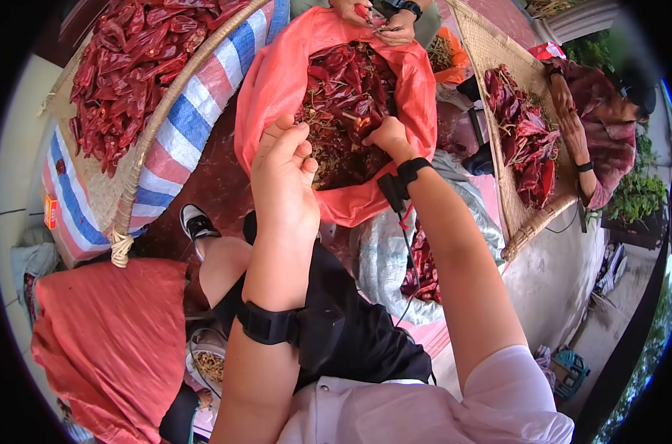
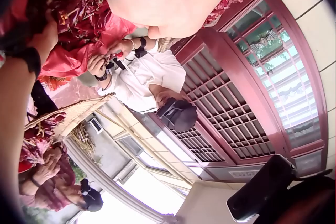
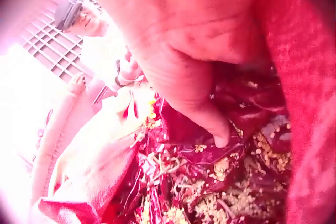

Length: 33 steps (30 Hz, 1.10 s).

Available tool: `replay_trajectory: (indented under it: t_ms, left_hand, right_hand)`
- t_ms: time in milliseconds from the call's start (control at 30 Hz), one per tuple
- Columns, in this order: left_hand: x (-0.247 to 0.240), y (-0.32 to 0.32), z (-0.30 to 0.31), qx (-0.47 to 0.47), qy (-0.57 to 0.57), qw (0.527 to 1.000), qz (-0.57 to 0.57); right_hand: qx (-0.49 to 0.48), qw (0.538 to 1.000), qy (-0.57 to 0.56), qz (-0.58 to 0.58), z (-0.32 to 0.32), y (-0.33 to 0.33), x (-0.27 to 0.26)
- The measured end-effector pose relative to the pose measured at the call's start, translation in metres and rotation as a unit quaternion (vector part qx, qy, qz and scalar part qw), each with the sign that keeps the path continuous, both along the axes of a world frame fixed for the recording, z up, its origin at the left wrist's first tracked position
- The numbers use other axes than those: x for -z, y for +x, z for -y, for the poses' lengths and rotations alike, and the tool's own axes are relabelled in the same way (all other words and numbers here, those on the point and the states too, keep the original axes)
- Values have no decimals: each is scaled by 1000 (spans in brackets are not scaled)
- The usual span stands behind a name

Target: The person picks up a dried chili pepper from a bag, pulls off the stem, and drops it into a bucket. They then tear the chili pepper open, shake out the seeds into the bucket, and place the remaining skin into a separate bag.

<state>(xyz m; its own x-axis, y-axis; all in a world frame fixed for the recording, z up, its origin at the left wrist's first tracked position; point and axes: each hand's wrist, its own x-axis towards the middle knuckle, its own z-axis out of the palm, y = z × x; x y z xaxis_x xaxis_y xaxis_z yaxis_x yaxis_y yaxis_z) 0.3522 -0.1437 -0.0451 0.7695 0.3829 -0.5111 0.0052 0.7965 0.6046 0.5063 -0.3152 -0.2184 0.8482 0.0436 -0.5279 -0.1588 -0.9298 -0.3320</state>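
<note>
A red plastic sack [image 1: 258, 103] stands with its mouth wide, holding dried red chili peppers [image 1: 343, 70] over stems and seeds. My right hand [image 1: 386, 137] reaches inside it on the right and holds dried chili. In the right wrist view the thumb [image 3: 210, 124] presses on a dark red pod [image 3: 184, 129]; the other fingers are largely hidden. My left hand [image 1: 285, 174] hovers over the sack's near left rim, palm up, fingers loosely bent and nothing in them. In the left wrist view that hand [image 2: 173, 3] fills the top.
A large woven tray [image 1: 132, 177] of chilies stands at left, another woven tray [image 1: 532, 59] at right beside a seated person [image 1: 602, 126]. Across the sack, another person's hands [image 1: 384, 22] hold a small tool. A pale sack [image 1: 380, 259] with chilies lies below.
</note>
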Motion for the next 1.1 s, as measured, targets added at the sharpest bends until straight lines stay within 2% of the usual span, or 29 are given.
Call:
replay_trajectory:
  t_ms: [33, 100, 133, 167, 200, 267, 300, 333, 367, 433, 567, 767, 900, 967, 1000, 1033, 1067, 1100]
  left_hand:
    - [0, 0, -1, 1, -1, 1000, 1]
    - [0, 0, -2, -2, 5, 1000, -4]
    - [-1, 0, -3, -4, 4, 1000, -8]
    - [-1, 0, -4, -4, 5, 1000, -8]
    - [1, 0, -5, -2, 5, 1000, -6]
    - [3, 1, -6, -1, 7, 1000, -6]
    - [4, 1, -6, 0, 5, 1000, -3]
    - [4, 1, -5, 2, 4, 1000, 0]
    - [5, 1, -5, 3, 5, 1000, -1]
    - [7, 2, -6, 1, -3, 1000, -3]
    - [8, 0, -5, 11, 7, 1000, 5]
    - [9, 1, -5, 13, 3, 1000, 13]
    - [8, 1, -5, 5, 8, 1000, 1]
    - [8, 2, -4, 8, 13, 1000, -1]
    - [8, 2, -5, 10, 11, 1000, 0]
    - [9, 2, -5, 12, 10, 1000, 1]
    - [10, 2, -6, 13, 8, 1000, 0]
    - [9, 2, -6, 11, 10, 1000, -1]
  right_hand:
    - [1, 1000, -1, 1, -2, -3, -7]
    - [16, 991, -43, 127, -18, -17, -13]
    - [-50, 980, -58, 184, -29, -22, -16]
    - [-109, 933, -59, 339, -39, -34, -17]
    - [-176, 921, -23, 346, -51, -37, -18]
    - [-271, 923, 46, 270, -77, -57, -22]
    - [-252, 962, 33, 101, -93, -63, -25]
    - [-238, 969, 9, -63, -104, -65, -19]
    - [-279, 952, 62, -107, -110, -65, 33]
    - [-285, 949, 38, -127, -115, -73, 18]
    - [-314, 931, 81, -164, -112, -67, 60]
    - [-272, 958, -60, -70, -127, -81, 75]
    - [-199, 980, 5, -23, -114, -102, 20]
    - [-289, 943, 11, -163, -115, -79, 12]
    - [-312, 932, 18, -183, -113, -76, -2]
    - [-309, 933, 16, -185, -112, -70, 14]
    - [-309, 917, 40, -251, -113, -62, 33]
    - [-307, 896, 63, -315, -113, -60, 30]
